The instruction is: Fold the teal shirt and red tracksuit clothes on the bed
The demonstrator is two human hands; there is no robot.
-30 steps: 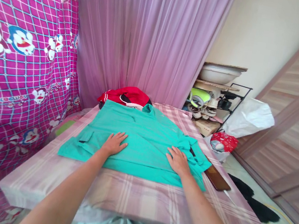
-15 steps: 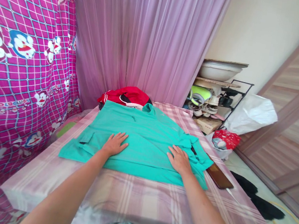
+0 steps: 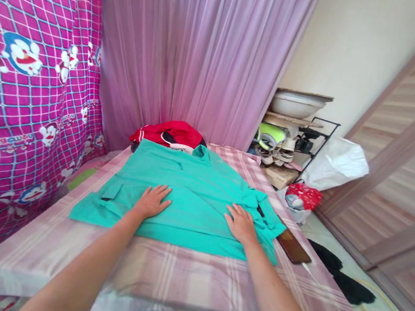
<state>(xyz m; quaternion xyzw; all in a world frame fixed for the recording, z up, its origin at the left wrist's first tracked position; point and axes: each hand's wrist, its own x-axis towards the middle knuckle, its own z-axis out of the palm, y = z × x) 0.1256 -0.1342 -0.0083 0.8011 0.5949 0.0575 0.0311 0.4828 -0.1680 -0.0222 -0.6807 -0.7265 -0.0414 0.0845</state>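
Observation:
A teal shirt (image 3: 193, 190) lies spread out on a mattress with a pink plaid sheet (image 3: 186, 279). My left hand (image 3: 151, 201) rests flat on the shirt's lower left part, fingers stretched out. My right hand (image 3: 241, 222) lies flat on its lower right part, fingers apart, beside the folded-in right sleeve. Neither hand holds anything. Behind the shirt's collar sits a heap of red clothing (image 3: 169, 132).
A dark phone (image 3: 293, 246) lies on the sheet right of the shirt. A pink cartoon cloth (image 3: 26, 72) hangs on the left, a purple curtain (image 3: 194, 47) behind. On the right stand a shoe rack (image 3: 293, 138) with a basin, bags, and dark cloth (image 3: 342, 279) on the floor.
Both hands stay flat on the teal shirt. The view has shifted slightly, so everything sits a little further left in the picture.

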